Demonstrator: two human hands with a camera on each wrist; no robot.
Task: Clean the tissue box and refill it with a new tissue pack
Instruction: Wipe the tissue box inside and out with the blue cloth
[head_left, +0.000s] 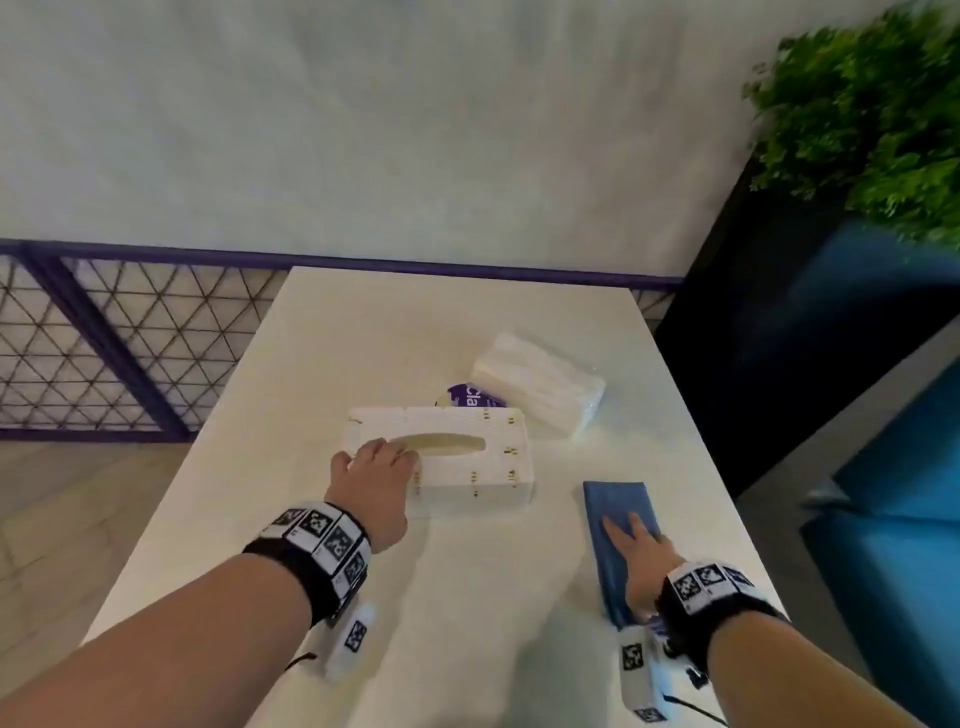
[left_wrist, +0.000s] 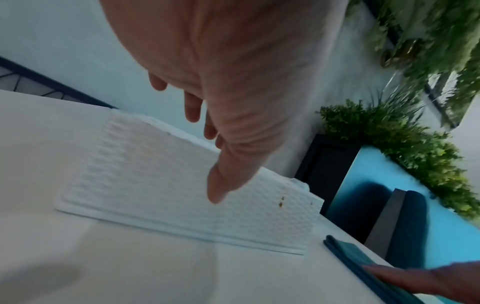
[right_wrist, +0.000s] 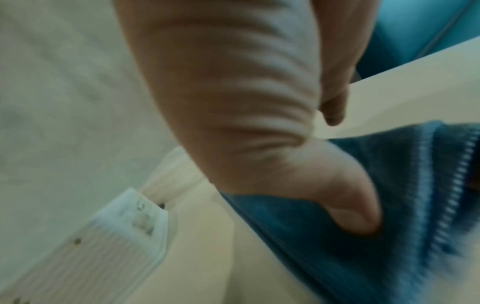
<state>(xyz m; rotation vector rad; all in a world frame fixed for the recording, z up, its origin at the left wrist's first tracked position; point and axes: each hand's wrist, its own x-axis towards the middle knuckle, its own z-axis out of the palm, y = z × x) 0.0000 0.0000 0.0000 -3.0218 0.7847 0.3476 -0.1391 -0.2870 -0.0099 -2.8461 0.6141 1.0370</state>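
Box (head_left: 467, 457), white and ribbed, sits mid-table (head_left: 363, 338) under the left hand (head_left: 376, 480), whose relaxed fingers rest on its near-left top by the slot. Right of the box, the right hand (head_left: 636, 551) presses flat, fingers straight, on a blue cloth (head_left: 615, 501). Behind the box lies a tissue pack (head_left: 540, 384).

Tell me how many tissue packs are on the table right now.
2. A clear-wrapped white tissue pack lies behind the tissue box, toward the right; a purple-labelled pack peeks out just behind the box, mostly hidden. More could be hidden.
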